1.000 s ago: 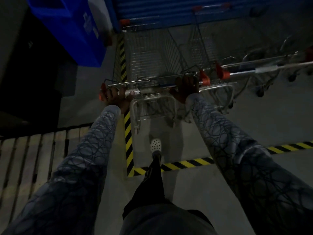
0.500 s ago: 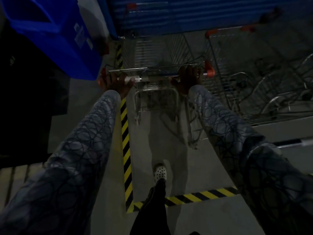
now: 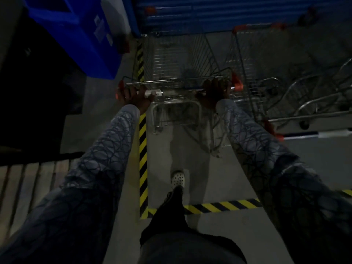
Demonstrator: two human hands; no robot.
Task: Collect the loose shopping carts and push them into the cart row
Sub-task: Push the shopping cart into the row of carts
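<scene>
The person's left hand (image 3: 133, 96) has its fingers curled round the left end of the cart's handle (image 3: 179, 90). The right hand (image 3: 214, 92) wraps the bar near its orange right end. The cart (image 3: 179, 60) stands on grey concrete just right of a yellow-and-black floor stripe (image 3: 142, 149), nose toward a blue shutter (image 3: 209, 12). A second cart (image 3: 253, 60) sits just beside it on the right (the light is dim). A blue bin (image 3: 76, 35) stands to the left.

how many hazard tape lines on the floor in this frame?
2. The lengthwise line runs ahead along the left side of the pushed cart. The cross line lies nearer than the shoe, partly hidden by the leg and right sleeve. They meet in a corner.
</scene>
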